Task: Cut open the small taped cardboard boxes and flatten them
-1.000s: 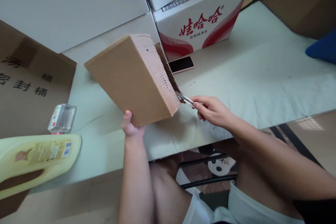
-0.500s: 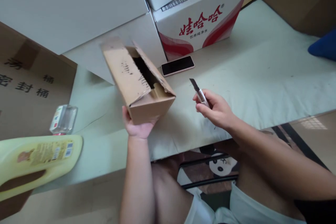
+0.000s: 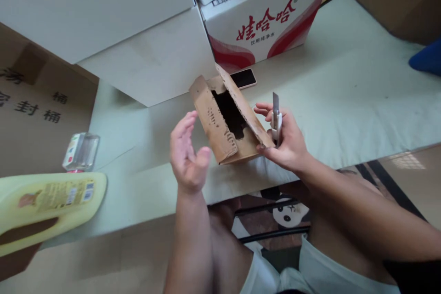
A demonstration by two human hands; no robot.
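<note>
Left hand spread open, right hand gripping a slim utility knife with a pale handle and metal blade.
Between them, on or just above pale-green cloth, was a brown rectangular cardboard box, slot open; the left was apart at eight o'clock, the right thumb against its flap at four. Good handling probably called for a steadying left palm and blade clear of fingers. A flat black phone lay at one o'clock.

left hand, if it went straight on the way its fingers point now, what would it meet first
The left hand would probably meet the left side of the open cardboard box first, just beyond its fingertips. Depth is unclear, so it might pass that and reach the white carton behind.
</note>
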